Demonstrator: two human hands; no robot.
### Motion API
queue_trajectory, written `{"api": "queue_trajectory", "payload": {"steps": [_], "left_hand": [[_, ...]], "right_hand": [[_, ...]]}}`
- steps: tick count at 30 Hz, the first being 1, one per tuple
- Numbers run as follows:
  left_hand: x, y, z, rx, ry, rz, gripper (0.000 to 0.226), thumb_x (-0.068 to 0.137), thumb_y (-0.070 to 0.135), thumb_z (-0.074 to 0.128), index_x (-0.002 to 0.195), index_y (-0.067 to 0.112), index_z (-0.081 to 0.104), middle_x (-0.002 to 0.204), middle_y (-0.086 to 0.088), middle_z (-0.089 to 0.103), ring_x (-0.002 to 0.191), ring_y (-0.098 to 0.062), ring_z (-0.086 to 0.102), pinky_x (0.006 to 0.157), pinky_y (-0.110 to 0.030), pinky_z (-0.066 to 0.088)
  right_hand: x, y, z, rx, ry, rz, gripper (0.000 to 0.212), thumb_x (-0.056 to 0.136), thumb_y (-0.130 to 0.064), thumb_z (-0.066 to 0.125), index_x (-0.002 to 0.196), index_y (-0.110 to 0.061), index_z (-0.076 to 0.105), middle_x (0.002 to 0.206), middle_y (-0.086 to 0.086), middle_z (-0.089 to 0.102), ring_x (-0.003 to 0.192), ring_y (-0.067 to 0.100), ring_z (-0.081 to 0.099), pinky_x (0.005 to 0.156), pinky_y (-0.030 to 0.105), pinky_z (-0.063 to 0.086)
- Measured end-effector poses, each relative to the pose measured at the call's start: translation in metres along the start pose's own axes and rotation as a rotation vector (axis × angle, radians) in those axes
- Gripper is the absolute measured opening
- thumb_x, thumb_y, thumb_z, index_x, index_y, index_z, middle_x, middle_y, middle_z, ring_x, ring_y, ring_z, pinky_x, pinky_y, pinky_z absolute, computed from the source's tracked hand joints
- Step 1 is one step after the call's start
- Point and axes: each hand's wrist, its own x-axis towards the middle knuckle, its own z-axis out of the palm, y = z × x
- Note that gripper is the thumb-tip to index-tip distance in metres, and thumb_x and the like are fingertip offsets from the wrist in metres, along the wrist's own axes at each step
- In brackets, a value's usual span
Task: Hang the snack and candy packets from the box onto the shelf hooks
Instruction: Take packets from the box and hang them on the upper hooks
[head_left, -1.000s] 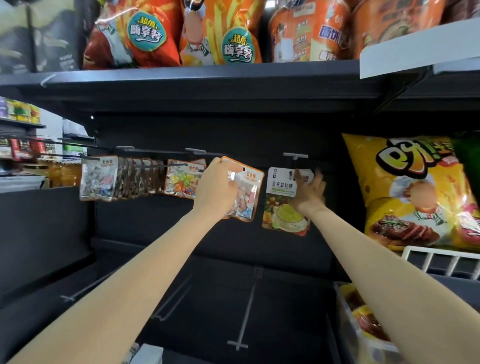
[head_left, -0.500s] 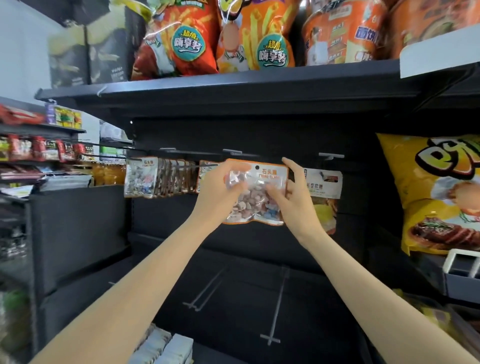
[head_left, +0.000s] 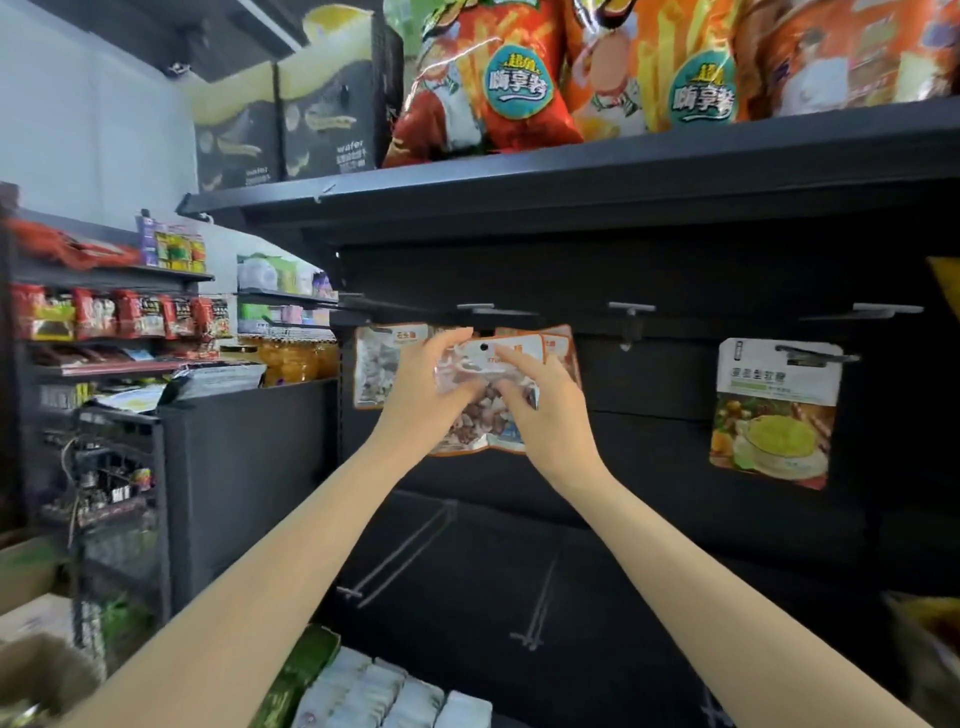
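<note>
A clear candy packet (head_left: 485, 415) with an orange border and a punched hole near its top is held in front of the dark shelf back. My left hand (head_left: 423, 395) grips its left side and my right hand (head_left: 545, 410) grips its right side, index finger stretched along the top edge. Behind it several similar packets (head_left: 382, 364) hang on a hook. A bare hook (head_left: 631, 312) juts out to the right of my hands. Further right a green and yellow soft-candy packet (head_left: 774, 410) hangs on its own hook (head_left: 815, 356).
Big orange snack bags (head_left: 493, 88) stand on the top shelf (head_left: 571, 171). Lower hooks (head_left: 400, 551) stick out below my arms. White and green packs (head_left: 384, 696) lie at the bottom. A side rack (head_left: 119, 322) with red packets stands at the left.
My right hand has left the soft-candy packet and joined my left hand on the clear packet. The view has swung left, and the packet now sits squarely in front of the hanging row.
</note>
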Motion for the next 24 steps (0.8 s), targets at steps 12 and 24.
{"api": "queue_trajectory", "payload": {"steps": [12,24], "left_hand": [[0.022,-0.072,-0.047,0.060,0.215,0.018,0.043,0.081,0.026,0.071,0.122,0.023,0.059,0.119,0.002,0.060,0.109,-0.012,0.052,0.089,-0.020,0.036],[0.061,-0.110,-0.087,0.145,0.136,-0.027,0.052,0.088,0.029,0.064,0.137,0.023,0.048,0.122,-0.009,0.052,0.108,-0.016,0.049,0.082,-0.013,0.031]], "right_hand": [[0.036,-0.014,0.077,-0.024,-0.102,0.120,0.051,0.097,-0.012,0.051,0.144,-0.023,0.039,0.144,0.005,0.034,0.117,0.014,0.044,0.083,-0.005,0.022],[0.079,-0.018,0.144,-0.055,-0.073,0.090,0.052,0.097,-0.014,0.051,0.145,-0.026,0.034,0.146,0.012,0.031,0.095,0.014,0.053,0.092,0.019,0.045]]}}
